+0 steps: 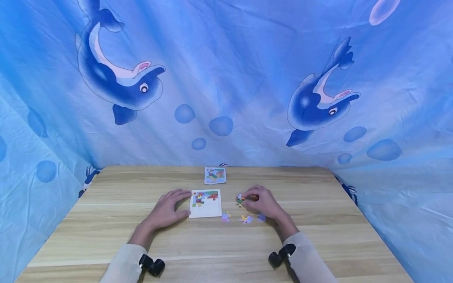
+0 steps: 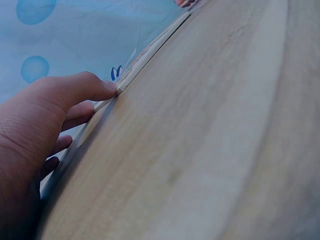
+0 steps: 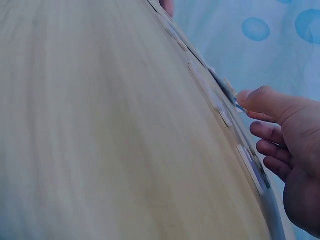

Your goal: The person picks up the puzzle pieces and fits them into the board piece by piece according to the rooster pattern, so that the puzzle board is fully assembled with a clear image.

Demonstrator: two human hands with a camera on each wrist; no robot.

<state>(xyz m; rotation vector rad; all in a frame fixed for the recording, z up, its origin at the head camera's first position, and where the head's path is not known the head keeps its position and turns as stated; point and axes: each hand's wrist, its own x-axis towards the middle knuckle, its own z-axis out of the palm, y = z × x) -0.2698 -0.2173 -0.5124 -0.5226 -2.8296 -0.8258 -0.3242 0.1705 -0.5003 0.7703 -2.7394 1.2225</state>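
A square white puzzle tray point(image 1: 206, 212) lies on the table, its picture partly filled along the top and left. My left hand point(image 1: 167, 209) rests at the tray's left side, thumb at the lower corner and a fingertip at the upper one. In the left wrist view, the thumb point(image 2: 95, 87) touches the tray's edge point(image 2: 155, 45). To the right of the tray, my right hand point(image 1: 261, 201) pinches a colourful jigsaw piece point(image 1: 240, 199) between thumb and fingers. The other fingers point(image 3: 275, 150) of that hand curl loosely.
Loose jigsaw pieces lie in a row near the tray: a purple one point(image 1: 225, 216), a yellow and purple one point(image 1: 246, 219), and one point(image 1: 261, 217) below my right hand. A small picture card point(image 1: 215, 175) lies behind the tray. A blue dolphin curtain point(image 1: 226, 78) hangs behind the wooden table point(image 1: 212, 251).
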